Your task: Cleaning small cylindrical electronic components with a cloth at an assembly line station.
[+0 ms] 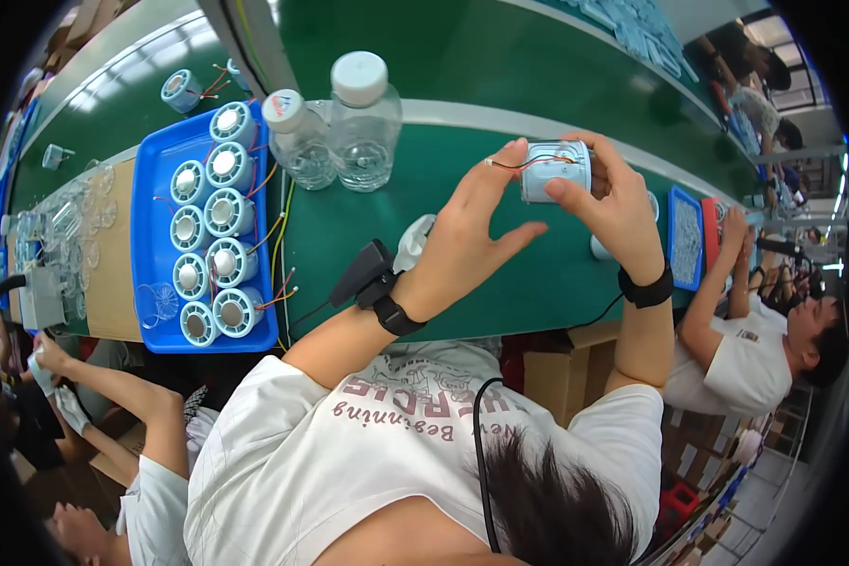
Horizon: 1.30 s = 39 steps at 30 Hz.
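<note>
A light-blue cylindrical housing (555, 172) with red and black wires is held over the green bench by my right hand (623, 203). My right thumb lies on its lower edge and the fingers wrap its far side. A clear layer appears to surround it. The wires cross its face to a small white connector at its left. My left hand (467, 226) is beside it, fingers extended and thumb spread; the fingertips are at the housing's left edge, by the wires. Whether they pinch the wire is unclear. A black device is strapped to my left wrist.
Left of me, a blue tray (146, 226) holds several similar light-blue units with wires. Two clear bottles (366, 123) with white lids stand beside it. Clear plastic cups (66, 222) sit further left. Another blue tray (686, 241) is at right, near a co-worker's hands. A metal post rises behind the bottles.
</note>
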Each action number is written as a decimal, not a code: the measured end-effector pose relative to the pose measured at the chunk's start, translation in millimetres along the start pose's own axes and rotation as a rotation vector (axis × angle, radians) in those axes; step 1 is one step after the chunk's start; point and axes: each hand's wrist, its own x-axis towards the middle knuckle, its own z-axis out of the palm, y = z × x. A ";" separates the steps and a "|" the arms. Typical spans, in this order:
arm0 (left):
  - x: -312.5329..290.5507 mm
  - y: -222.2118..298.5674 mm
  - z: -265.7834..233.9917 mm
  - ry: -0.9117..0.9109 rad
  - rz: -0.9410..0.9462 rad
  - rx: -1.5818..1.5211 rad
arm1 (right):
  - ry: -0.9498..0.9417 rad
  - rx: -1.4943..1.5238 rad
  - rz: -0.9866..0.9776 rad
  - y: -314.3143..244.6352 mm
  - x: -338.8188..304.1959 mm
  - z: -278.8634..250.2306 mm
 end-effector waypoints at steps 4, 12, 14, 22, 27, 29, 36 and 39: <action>1.7 -8.5 -0.6 -0.049 -0.014 -0.092 | -0.045 0.009 -0.024 10.1 -25.4 -3.2; 8.6 6.6 -9.4 -0.198 -0.527 -0.757 | -0.026 0.134 -0.456 32.7 -40.3 -17.2; 6.9 3.3 -8.0 -0.222 -0.515 -0.738 | -0.016 -0.008 -0.407 28.2 -44.4 -14.4; 1.5 -2.5 -3.4 -0.235 -0.501 -0.639 | -0.120 0.126 -0.287 30.1 -35.4 -15.3; 3.1 3.7 11.5 0.040 -0.196 -0.603 | -0.001 0.319 -0.205 25.5 -34.8 -11.0; 2.7 3.6 11.2 0.149 -0.068 -0.580 | -0.019 0.338 -0.191 24.1 -37.0 -9.0; 0.3 -5.6 -7.6 -0.193 -0.094 -0.379 | -0.002 0.293 -0.249 22.7 -45.0 -7.1; -0.3 -5.3 -8.1 -0.173 -0.102 -0.412 | -0.018 0.134 -0.216 19.3 -48.5 -7.7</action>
